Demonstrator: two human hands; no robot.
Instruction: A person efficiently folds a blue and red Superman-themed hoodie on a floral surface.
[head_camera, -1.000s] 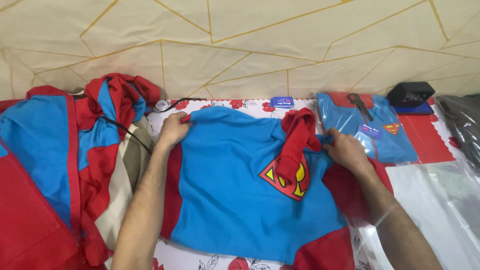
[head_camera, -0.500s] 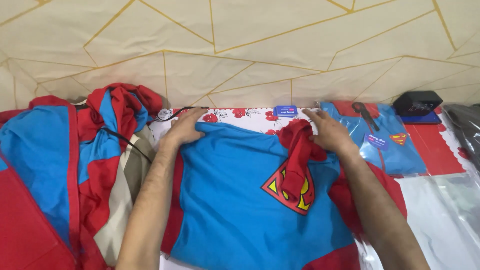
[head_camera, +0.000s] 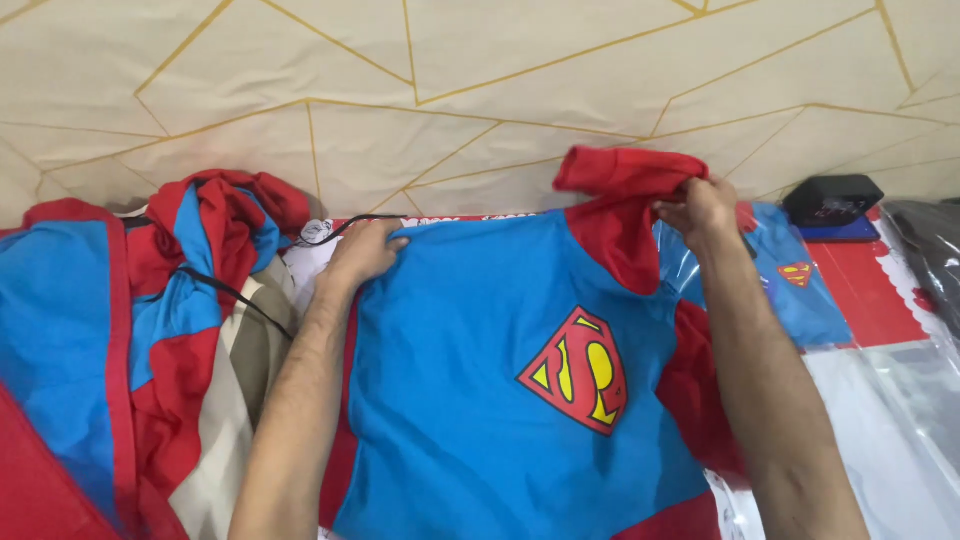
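Fingers of the right hand (head_camera: 700, 208) pinch the blue costume's (head_camera: 480, 380) red sleeve (head_camera: 620, 190); left hand (head_camera: 362, 252) seemingly presses flat.

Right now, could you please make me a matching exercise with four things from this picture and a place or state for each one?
Things:
1. left hand
2. right hand
3. black box
4. pile of red and blue garments

Places or states:
A. at the far right, by the wall
B. lifting the red sleeve off the table
C. heaped at the left
D. pressed flat on the blue shirt, at its upper left corner

Pairs: 1-D, 2-B, 3-A, 4-C
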